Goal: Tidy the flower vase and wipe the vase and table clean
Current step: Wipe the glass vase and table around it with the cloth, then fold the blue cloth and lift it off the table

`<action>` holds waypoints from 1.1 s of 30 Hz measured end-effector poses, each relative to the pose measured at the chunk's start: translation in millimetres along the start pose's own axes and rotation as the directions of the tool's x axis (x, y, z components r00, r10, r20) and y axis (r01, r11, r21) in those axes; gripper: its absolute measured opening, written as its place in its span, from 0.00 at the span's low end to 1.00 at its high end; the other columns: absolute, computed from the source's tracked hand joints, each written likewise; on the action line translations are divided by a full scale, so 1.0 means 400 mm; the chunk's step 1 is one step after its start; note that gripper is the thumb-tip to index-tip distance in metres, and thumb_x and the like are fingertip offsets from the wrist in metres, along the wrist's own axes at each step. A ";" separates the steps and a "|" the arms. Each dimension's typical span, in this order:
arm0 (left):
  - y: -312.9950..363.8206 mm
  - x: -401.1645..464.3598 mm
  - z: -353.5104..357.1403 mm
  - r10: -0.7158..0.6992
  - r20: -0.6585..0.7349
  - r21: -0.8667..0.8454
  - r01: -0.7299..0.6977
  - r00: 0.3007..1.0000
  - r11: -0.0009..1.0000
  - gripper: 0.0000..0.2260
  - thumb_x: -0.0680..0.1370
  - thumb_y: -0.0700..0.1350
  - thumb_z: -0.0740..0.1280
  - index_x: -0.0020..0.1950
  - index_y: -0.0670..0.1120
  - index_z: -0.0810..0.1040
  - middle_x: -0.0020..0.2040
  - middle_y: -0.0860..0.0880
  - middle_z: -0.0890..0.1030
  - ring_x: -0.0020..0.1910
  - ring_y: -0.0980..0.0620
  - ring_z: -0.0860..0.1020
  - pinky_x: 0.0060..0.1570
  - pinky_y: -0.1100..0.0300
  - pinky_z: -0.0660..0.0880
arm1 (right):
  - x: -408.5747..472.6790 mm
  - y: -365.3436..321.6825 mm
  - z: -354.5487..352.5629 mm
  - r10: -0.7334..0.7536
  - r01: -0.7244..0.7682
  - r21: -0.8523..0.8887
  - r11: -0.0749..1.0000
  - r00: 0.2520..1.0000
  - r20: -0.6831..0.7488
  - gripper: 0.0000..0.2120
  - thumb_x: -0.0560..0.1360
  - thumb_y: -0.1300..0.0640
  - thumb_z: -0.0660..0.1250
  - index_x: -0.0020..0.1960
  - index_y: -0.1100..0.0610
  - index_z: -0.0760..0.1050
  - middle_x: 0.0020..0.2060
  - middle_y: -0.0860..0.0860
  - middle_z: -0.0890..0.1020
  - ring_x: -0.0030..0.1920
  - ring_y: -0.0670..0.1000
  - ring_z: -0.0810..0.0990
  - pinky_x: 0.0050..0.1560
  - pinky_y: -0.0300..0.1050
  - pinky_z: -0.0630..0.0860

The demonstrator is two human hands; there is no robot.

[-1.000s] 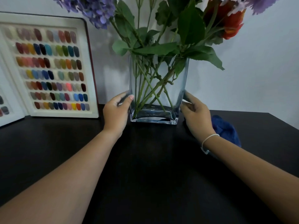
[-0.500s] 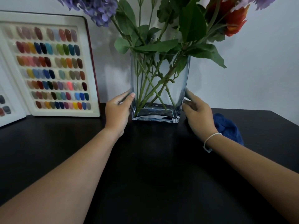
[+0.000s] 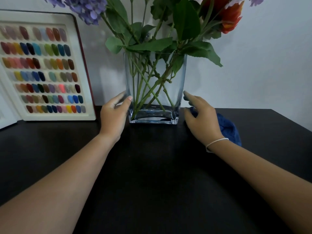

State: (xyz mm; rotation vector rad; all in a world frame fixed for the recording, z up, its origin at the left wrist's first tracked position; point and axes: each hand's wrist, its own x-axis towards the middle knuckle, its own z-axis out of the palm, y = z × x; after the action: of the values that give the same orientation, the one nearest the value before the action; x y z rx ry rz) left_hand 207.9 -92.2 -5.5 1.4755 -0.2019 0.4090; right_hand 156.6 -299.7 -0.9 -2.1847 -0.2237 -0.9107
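Observation:
A clear rectangular glass vase [image 3: 175, 92] stands near the back of the black table [image 3: 152, 174], against the white wall. It holds green stems and leaves, purple flowers [image 3: 84, 7] and an orange-red flower [image 3: 231, 17]. My left hand [image 3: 114, 114] rests against the vase's lower left side, thumb on the front glass. My right hand [image 3: 200, 117] hovers just right of the vase, fingers apart and a small gap away from the glass. A crumpled blue cloth [image 3: 228, 129] lies on the table behind my right hand.
A white board of coloured nail samples [image 3: 45, 68] leans on the wall at the left, standing on the table's back edge. A second board's corner [image 3: 5, 114] shows at the far left. The table's right edge runs diagonally past the cloth.
The vase has slid a little back toward the wall. My right hand has come off the vase's right side and opened; my left hand stays on the left side.

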 end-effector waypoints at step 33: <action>0.211 -0.508 0.053 -0.343 0.272 0.044 0.345 0.899 0.938 0.10 0.75 0.44 0.66 0.55 0.45 0.79 0.48 0.49 0.82 0.46 0.54 0.81 0.41 0.64 0.78 | -0.373 -0.225 -0.274 0.123 -0.122 -0.013 0.992 0.990 0.073 0.06 0.72 0.62 0.67 0.49 0.57 0.77 0.46 0.52 0.80 0.46 0.46 0.76 0.49 0.38 0.70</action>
State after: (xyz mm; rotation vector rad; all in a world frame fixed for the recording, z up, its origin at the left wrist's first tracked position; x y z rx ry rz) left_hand -8.3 -138.5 -2.5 1.5237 -0.1576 -0.0866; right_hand -49.2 -295.2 2.2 -2.2159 -0.1194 -0.7658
